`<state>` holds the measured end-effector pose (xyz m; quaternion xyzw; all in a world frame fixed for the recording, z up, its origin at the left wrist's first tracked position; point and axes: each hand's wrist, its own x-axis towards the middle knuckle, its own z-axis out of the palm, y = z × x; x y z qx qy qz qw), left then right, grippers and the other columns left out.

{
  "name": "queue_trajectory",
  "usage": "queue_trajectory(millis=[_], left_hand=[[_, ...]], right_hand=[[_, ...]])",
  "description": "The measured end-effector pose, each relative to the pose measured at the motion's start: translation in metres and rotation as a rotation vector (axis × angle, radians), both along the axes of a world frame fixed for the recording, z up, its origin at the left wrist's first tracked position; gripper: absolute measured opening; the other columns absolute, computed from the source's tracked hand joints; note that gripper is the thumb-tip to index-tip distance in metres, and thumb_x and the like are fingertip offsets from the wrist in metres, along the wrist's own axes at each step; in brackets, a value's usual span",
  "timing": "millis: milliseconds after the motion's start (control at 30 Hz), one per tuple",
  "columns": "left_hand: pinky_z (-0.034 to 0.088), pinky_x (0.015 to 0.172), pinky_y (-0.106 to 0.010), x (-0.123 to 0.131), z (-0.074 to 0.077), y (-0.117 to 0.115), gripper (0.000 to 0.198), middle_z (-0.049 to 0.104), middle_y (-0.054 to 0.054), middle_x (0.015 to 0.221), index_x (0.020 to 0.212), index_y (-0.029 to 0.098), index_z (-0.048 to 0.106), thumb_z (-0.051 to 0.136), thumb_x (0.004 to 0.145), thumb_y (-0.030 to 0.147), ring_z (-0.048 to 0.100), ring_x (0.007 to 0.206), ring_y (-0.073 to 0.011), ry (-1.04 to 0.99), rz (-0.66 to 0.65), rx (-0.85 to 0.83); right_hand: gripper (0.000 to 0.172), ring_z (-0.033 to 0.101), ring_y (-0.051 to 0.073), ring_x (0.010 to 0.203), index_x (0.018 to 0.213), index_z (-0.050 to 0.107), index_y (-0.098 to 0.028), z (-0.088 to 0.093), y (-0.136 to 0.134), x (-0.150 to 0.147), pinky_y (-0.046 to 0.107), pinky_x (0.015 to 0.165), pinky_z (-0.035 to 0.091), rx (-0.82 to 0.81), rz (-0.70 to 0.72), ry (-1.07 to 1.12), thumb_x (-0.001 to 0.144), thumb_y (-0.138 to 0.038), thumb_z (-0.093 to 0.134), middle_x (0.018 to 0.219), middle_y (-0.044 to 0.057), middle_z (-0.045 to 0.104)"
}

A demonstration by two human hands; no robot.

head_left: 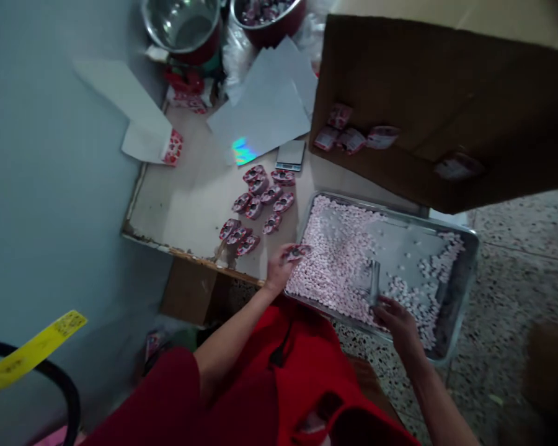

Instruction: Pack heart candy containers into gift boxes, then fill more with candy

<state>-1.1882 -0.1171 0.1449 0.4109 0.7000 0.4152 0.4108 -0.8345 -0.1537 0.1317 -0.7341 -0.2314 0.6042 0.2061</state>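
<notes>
One oval red-printed packet point(296, 252) is pinched in the left hand point(278, 269); the right hand point(398, 322) grips a silvery metal scoop point(375, 279).

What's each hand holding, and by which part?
The left hand holds a small packet around its left end; the right hand grips a metal scoop-like tool by its near end.

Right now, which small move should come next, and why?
Perhaps slide the shiny metal scoop toward the denser pale-pink pellets: the right hand holds it where they thin out, and the left hand holds a small red-and-pink printed packet near them.
</notes>
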Motion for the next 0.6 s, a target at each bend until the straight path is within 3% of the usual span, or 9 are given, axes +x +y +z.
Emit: queue_trajectory(millis=[133, 300, 433, 500, 533, 600], left_hand=[[0.055, 0.103, -0.042, -0.054, -0.004, -0.038, 0.035, 0.074, -0.01, 0.116, 0.114, 0.02, 0.072, 0.071, 0.079, 0.022, 0.07, 0.108, -0.0242, 0.212, 0.284, -0.025], [0.054, 0.105, -0.051, -0.085, -0.026, -0.047, 0.035, 0.075, -0.012, 0.113, 0.113, 0.019, 0.072, 0.066, 0.08, 0.029, 0.069, 0.109, -0.029, 0.402, 0.351, -0.036], [0.052, 0.107, -0.059, -0.089, -0.005, -0.067, 0.054, 0.071, -0.014, 0.124, 0.129, 0.021, 0.068, 0.076, 0.081, 0.046, 0.067, 0.117, -0.036, 0.644, 0.324, 0.093], [0.051, 0.108, -0.062, -0.08, 0.012, -0.057, 0.044, 0.071, -0.011, 0.125, 0.126, 0.029, 0.071, 0.073, 0.085, 0.044, 0.066, 0.119, -0.0371, 0.71, 0.234, 0.177], [0.053, 0.106, -0.062, -0.069, 0.02, -0.041, 0.035, 0.072, -0.008, 0.12, 0.121, 0.033, 0.072, 0.069, 0.088, 0.041, 0.068, 0.115, -0.0362, 0.699, 0.153, 0.228], [0.06, 0.092, -0.058, -0.025, 0.032, 0.018, 0.021, 0.073, -0.002, 0.102, 0.108, 0.04, 0.074, 0.061, 0.093, 0.035, 0.072, 0.099, -0.0327, 0.603, -0.054, 0.376]], right_hand=[[0.066, 0.06, 0.016, 0.052, 0.103, 0.07, -0.015, 0.006, -0.004, -0.008, 0.03, 0.055, 0.05, 0.021, 0.0, -0.05, 0.051, -0.052, 0.086, 0.063, -0.002, 0.066], [0.049, 0.06, 0.017, 0.053, 0.104, 0.07, -0.017, 0.012, 0.01, -0.029, 0.027, 0.054, 0.044, 0.237, 0.219, -0.303, 0.069, -0.051, 0.069, 0.061, -0.001, 0.066], [0.033, 0.062, 0.017, 0.057, 0.104, 0.072, -0.019, 0.013, 0.033, -0.033, 0.024, 0.056, 0.033, 0.311, 0.474, -0.645, 0.079, -0.034, 0.057, 0.061, -0.001, 0.066], [0.032, 0.063, 0.016, 0.058, 0.109, 0.072, -0.02, 0.012, 0.041, -0.027, 0.024, 0.056, 0.03, 0.28, 0.556, -0.777, 0.081, -0.024, 0.055, 0.062, 0.0, 0.067], [0.034, 0.064, 0.016, 0.059, 0.111, 0.072, -0.02, 0.011, 0.044, -0.022, 0.024, 0.057, 0.029, 0.256, 0.586, -0.818, 0.082, -0.02, 0.055, 0.063, 0.0, 0.069], [0.035, 0.066, 0.017, 0.061, 0.114, 0.071, -0.02, 0.008, 0.045, -0.012, 0.024, 0.057, 0.03, 0.223, 0.628, -0.869, 0.083, -0.015, 0.055, 0.065, 0.0, 0.071]])
